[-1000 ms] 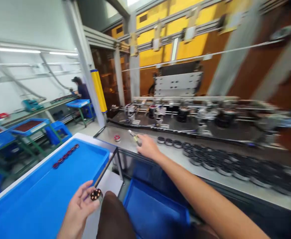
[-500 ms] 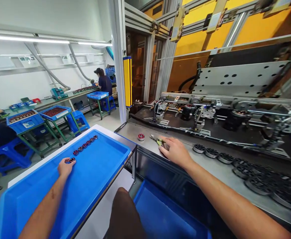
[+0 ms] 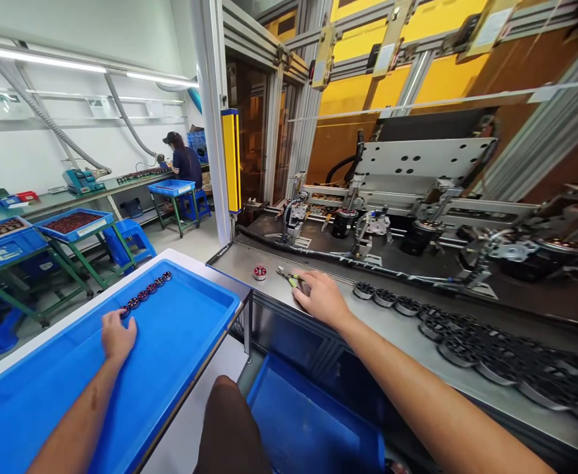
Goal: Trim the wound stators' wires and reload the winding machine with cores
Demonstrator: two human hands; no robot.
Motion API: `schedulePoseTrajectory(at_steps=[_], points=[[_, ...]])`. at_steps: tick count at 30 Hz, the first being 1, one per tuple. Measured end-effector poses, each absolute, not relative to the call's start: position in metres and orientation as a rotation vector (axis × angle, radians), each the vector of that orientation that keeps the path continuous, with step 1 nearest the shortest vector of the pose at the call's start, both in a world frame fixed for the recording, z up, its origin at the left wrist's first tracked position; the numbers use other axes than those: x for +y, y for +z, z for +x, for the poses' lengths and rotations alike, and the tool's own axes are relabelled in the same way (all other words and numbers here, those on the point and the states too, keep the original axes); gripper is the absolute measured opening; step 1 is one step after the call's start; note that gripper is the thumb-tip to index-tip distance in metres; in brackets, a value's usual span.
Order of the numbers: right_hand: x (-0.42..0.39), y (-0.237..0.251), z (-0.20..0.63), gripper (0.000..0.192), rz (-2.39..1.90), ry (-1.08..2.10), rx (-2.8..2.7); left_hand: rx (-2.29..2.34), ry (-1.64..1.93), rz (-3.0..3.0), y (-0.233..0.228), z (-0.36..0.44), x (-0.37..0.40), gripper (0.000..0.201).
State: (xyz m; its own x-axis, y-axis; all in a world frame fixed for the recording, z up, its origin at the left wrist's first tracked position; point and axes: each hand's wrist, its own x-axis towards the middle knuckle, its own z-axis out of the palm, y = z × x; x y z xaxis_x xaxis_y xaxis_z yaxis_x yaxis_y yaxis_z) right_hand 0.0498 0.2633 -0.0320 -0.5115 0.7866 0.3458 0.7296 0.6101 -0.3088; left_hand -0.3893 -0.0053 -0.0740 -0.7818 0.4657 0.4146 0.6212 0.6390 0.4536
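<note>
My left hand (image 3: 118,334) reaches into the blue tray (image 3: 185,342), at the near end of a row of small red-and-black stators (image 3: 143,295). Its thumb and fingers curl around the row's end; the stator between them is mostly hidden. On the metal ledge of the machine my right hand (image 3: 322,299) is closed over the handles of small green-and-black pliers (image 3: 289,279), jaws pointing away to the left. Just left of the jaw tips sits one red stator (image 3: 260,272) with a silver rim, apart from the pliers.
Many black ring-shaped parts (image 3: 407,305) line the ledge (image 3: 242,253) at right. Machine mechanisms (image 3: 368,227) stand behind, beside a yellow post (image 3: 231,161). A blue bin (image 3: 313,421) lies below, near my knee (image 3: 227,421). Farther off, a person (image 3: 185,161) sits at a bench.
My left hand has carried its stator up to the near end of the row. My right hand stays on the pliers. The view has turned to the right.
</note>
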Motion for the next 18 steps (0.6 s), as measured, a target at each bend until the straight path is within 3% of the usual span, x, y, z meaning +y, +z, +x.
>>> schedulePoseTrajectory(at_steps=[8,12,18], points=[[0.263,-0.029,0.047,0.03,-1.212,0.12,-2.407,-2.502,-0.947,-1.333,-0.046,-0.362,0.05,0.036],[0.268,-0.029,0.043,0.029,-1.231,0.1,-2.436,-2.348,-1.093,-1.661,-0.015,-0.314,0.117,0.043],[0.256,-0.012,0.042,0.029,-1.249,0.029,-2.479,-2.363,-1.327,-2.062,0.034,-0.233,0.209,0.039]])
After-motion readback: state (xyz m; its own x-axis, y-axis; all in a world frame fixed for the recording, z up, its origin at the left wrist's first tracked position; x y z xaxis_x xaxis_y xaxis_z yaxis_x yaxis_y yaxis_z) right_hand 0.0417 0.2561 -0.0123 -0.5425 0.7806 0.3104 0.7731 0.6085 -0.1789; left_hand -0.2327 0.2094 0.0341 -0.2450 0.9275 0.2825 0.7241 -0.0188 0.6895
